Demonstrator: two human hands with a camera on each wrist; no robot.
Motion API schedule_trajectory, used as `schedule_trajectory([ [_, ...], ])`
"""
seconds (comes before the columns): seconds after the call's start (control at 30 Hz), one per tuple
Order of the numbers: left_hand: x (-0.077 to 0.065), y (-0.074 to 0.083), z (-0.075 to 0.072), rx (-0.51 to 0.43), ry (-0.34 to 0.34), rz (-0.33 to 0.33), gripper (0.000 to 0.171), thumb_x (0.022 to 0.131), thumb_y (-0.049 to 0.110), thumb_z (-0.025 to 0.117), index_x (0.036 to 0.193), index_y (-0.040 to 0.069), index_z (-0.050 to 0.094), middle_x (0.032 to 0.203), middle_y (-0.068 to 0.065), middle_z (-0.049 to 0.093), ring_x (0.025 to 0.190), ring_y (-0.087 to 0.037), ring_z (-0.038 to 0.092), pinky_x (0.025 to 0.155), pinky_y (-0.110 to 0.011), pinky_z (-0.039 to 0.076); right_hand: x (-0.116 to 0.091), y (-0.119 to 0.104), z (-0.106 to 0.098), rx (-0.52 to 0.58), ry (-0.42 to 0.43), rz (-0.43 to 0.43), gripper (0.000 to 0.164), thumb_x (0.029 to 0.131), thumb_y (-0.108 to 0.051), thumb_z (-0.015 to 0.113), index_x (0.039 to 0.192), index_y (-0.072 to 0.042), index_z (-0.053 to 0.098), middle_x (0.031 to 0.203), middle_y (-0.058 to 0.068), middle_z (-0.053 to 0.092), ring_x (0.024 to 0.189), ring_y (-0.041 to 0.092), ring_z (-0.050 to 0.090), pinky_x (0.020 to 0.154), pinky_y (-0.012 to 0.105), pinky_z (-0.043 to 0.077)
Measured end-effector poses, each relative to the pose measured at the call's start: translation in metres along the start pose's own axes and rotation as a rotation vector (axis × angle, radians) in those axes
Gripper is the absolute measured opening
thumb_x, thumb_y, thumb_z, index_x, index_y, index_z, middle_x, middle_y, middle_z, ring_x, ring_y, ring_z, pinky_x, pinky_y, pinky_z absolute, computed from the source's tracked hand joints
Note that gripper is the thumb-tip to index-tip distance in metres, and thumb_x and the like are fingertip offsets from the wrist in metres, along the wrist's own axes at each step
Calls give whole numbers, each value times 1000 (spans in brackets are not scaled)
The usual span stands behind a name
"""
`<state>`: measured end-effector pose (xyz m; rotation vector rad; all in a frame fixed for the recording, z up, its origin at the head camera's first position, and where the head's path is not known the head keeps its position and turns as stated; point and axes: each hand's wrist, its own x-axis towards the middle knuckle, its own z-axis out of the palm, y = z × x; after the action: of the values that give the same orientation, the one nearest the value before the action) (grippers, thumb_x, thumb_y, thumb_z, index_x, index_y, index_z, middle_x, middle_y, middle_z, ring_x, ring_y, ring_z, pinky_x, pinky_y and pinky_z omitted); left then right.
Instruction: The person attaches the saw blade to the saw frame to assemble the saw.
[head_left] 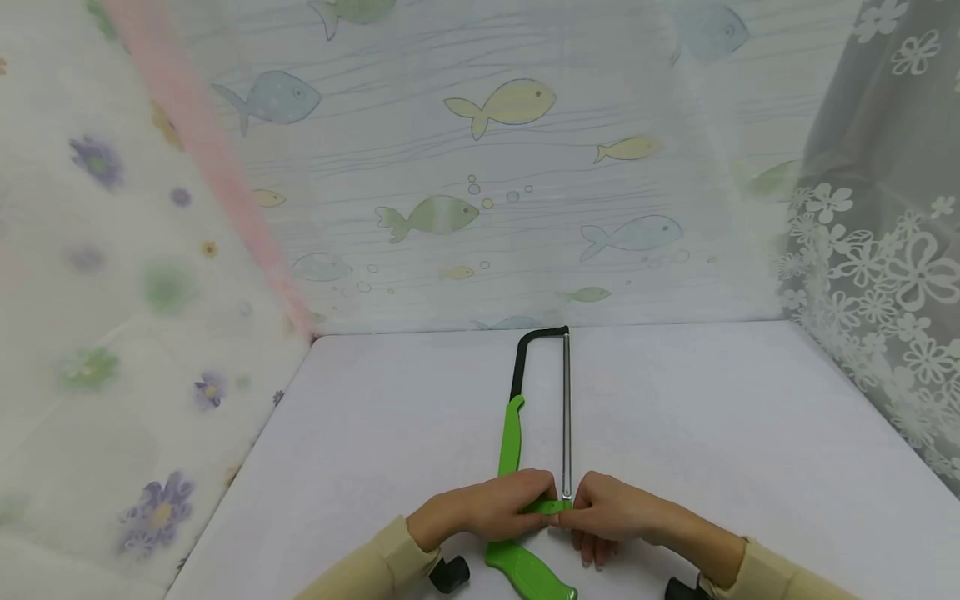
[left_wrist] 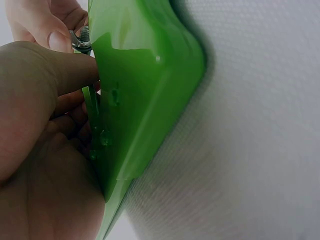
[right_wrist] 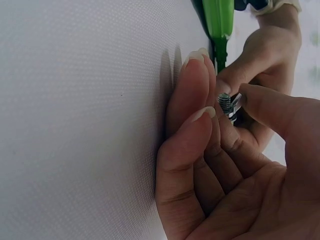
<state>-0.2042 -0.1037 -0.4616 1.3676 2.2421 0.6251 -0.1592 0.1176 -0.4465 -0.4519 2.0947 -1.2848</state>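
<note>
A hacksaw (head_left: 510,437) with a green handle and black front frame lies on the white table, its bow pointing away from me. Its blade (head_left: 567,408) runs along the right side. My left hand (head_left: 513,504) grips the green frame near the handle, its thumb against the green part in the left wrist view. At the blade's near end, my right hand (head_left: 618,510) pinches a metal wing nut (right_wrist: 237,103) on a threaded bolt (right_wrist: 224,102) between thumb and index finger. The other right fingers are bent close to the tabletop.
The white tabletop (head_left: 712,417) runs back to a fish-print curtain (head_left: 420,167). A flowered sheet (head_left: 112,333) hangs along the left, and a sheer lace curtain (head_left: 885,250) at the right. Black wrist mounts (head_left: 450,575) show below the sleeves.
</note>
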Motion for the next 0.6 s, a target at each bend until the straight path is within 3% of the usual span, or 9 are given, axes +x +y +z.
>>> schedule_trajectory([
  [0.27,-1,0,-1,-1,-16,-18,7,105,16,57,112,16,54,102,11,53,95,0,48,85,-16,42,0,-1,0,-33,37,22,42,94,-28,71,63,0,66,48,-1,55,40,7,53,40,19,38],
  [0.6,-2,1,-1,-3,-15,-14,5,106,16,56,110,15,53,99,11,50,91,-2,46,82,-16,41,-1,4,-5,25,-9,-4,39,95,-23,70,70,6,67,55,1,59,46,10,56,44,21,41],
])
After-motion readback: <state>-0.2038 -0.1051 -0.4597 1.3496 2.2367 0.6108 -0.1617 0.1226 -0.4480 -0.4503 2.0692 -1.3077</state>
